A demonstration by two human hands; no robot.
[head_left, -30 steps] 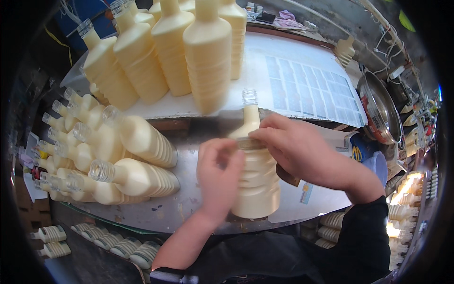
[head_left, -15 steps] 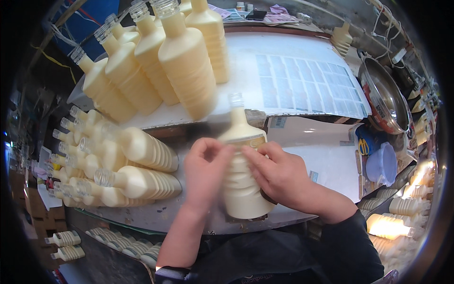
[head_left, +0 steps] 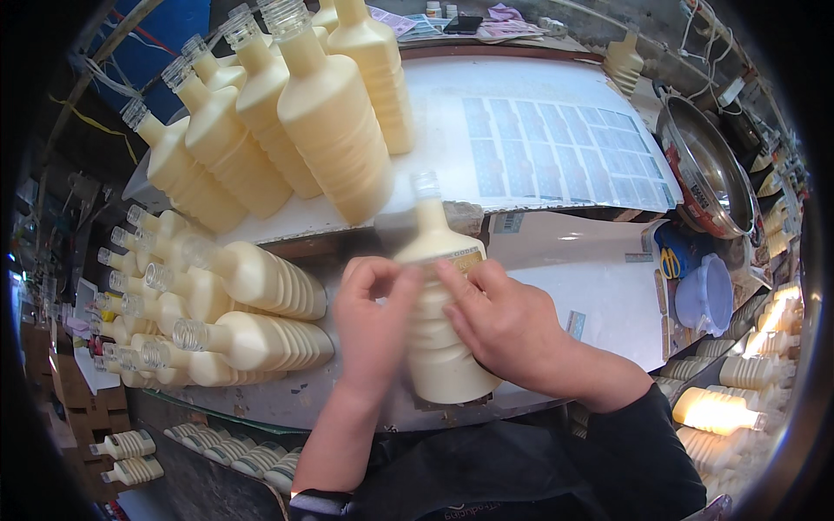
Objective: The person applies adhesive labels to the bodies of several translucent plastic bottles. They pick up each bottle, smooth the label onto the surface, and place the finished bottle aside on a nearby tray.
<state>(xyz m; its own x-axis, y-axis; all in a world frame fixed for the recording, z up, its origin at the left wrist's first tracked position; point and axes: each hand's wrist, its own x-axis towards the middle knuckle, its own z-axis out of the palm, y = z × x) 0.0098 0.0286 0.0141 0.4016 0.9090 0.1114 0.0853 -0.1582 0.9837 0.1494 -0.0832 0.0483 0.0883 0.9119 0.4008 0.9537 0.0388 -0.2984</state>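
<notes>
A white board [head_left: 434, 113] backs the grey table [head_left: 252, 399]. Before its left end crowd cream bottles [head_left: 265, 343]. Before its middle, the left hand [head_left: 373, 304], loosely curled and blurred, meets one bottle [head_left: 439, 326] on the table; its hold cannot be told. The right hand [head_left: 512, 321], half closed, touches that bottle's label [head_left: 469, 260]; whether it grips is unclear. Before the board's right end sits a bluish bowl [head_left: 708, 308].

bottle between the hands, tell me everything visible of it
The cream bottle looks plastic: clear uncapped mouth, sloping shoulders, ridged body, smooth lower part. It appears roughly upright at the grey worktop. The right hand touches its front by a gold-toned label; the left hand, blurred, is beside it, contact unclear.
</notes>
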